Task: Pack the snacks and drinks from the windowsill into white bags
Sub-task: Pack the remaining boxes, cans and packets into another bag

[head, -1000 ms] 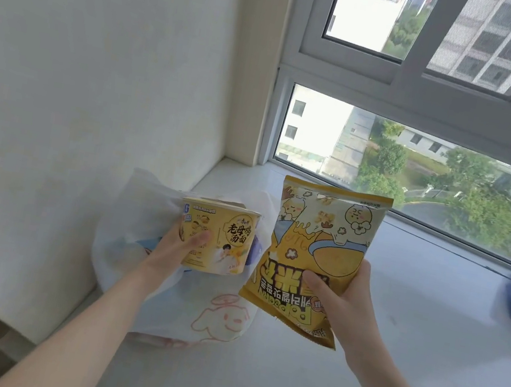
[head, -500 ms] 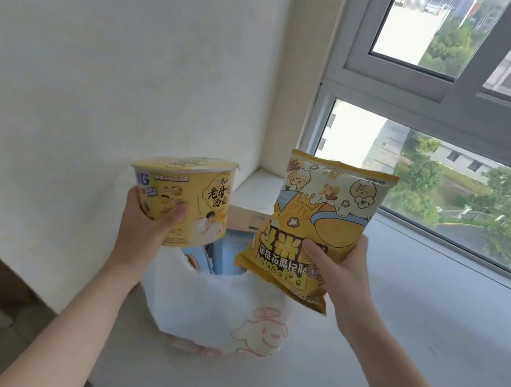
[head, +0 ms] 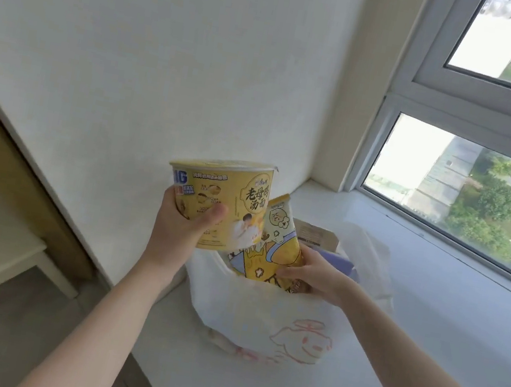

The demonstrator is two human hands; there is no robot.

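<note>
My left hand [head: 181, 231] grips the yellow paper noodle cup [head: 221, 204] above the white plastic bag [head: 275, 326] on the windowsill [head: 428, 326]; my right hand [head: 317, 277] holds the yellow popcorn packet [head: 275, 248] in its mouth.

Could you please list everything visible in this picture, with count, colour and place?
noodle cup: one, yellow, held up above the bag's left side
popcorn packet: one, yellow with cartoon print, lower end going into the bag's mouth
white bag: one, white with pink cartoon outline, on the windowsill by the wall
brown packet: one, brown, inside the bag at the back
windowsill: one, white, under the window
window: one, grey frame, upper right
left hand: grips the noodle cup
right hand: grips the popcorn packet
</note>
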